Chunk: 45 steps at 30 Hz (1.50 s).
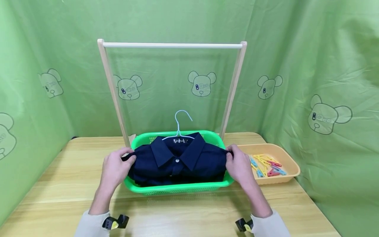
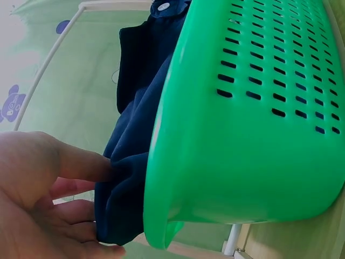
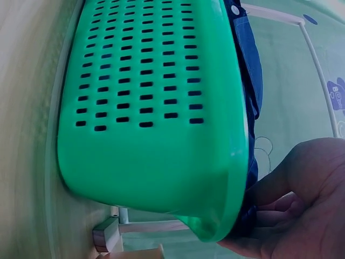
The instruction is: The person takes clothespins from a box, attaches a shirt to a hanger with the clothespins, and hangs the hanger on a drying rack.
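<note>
A dark navy collared shirt lies in a green plastic basket, collar up, with a white button at the neck. Out of its collar rises the hook of a light blue wire hanger. My left hand pinches the shirt's left shoulder between thumb and fingers at the basket's rim; the left wrist view shows the cloth bunched there. On the other side, my right hand pinches the right shoulder, its fingertips partly hidden behind the basket rim in the right wrist view.
Behind the basket stands a rack with wooden posts and a white crossbar. To the right, an orange tray holds several yellow, blue and red clothespins. Green curtains enclose the wooden table at the back and sides.
</note>
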Each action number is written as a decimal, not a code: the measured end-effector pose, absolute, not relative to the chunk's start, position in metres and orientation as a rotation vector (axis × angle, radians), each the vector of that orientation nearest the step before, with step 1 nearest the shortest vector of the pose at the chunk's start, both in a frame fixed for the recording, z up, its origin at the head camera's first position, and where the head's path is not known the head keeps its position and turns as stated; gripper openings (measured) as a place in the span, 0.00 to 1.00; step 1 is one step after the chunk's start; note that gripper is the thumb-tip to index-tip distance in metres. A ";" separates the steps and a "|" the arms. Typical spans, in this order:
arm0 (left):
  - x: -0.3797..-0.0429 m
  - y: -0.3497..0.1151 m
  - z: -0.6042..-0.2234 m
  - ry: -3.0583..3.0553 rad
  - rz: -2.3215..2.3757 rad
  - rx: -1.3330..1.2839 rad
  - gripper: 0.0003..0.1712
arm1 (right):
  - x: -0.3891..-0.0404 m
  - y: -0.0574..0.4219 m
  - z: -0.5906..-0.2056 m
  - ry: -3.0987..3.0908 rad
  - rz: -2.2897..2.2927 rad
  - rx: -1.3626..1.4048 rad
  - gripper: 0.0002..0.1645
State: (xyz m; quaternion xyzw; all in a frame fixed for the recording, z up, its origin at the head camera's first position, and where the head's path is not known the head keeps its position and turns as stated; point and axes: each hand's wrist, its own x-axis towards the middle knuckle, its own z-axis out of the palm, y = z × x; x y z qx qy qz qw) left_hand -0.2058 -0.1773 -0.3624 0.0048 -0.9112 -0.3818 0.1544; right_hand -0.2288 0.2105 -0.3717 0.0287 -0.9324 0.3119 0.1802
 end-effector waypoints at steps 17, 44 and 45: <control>-0.207 -0.175 -0.364 -2.460 -1.185 0.029 0.12 | -0.225 0.208 -0.362 -2.617 1.082 0.057 0.14; -0.202 -0.174 -0.358 -2.518 -1.437 0.000 0.16 | -0.222 0.204 -0.357 -2.602 1.347 -0.014 0.15; -0.202 -0.174 -0.358 -2.524 -1.433 -0.002 0.16 | -0.222 0.204 -0.357 -2.599 1.366 -0.026 0.15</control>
